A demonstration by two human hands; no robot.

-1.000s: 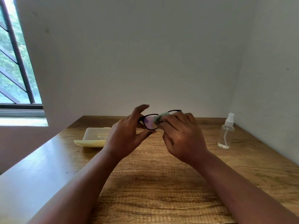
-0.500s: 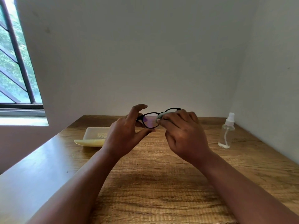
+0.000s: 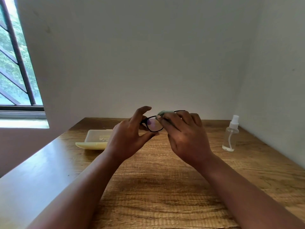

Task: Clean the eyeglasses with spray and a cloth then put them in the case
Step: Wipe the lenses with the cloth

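Black-framed eyeglasses [image 3: 154, 125] hang above the middle of the wooden table [image 3: 165, 187]. My left hand [image 3: 130, 138] pinches the frame's left end between thumb and fingers, with the index finger raised. My right hand [image 3: 183, 138] holds a small pale green cloth [image 3: 162, 113] bunched at its fingertips against the upper right rim of the left lens. The right lens is mostly hidden behind that hand. A pale yellow glasses case [image 3: 94, 140] lies open at the back left of the table. A clear spray bottle [image 3: 230, 134] with a white nozzle stands upright at the back right.
White walls close the table at the back and on the right, just behind the spray bottle. A barred window [image 3: 16, 63] is on the left. The table's left edge runs diagonally toward me.
Both hands with the glasses have risen slightly. The cloth in my right hand has slid from the lens face up to its top rim, leaving more of the lens visible.
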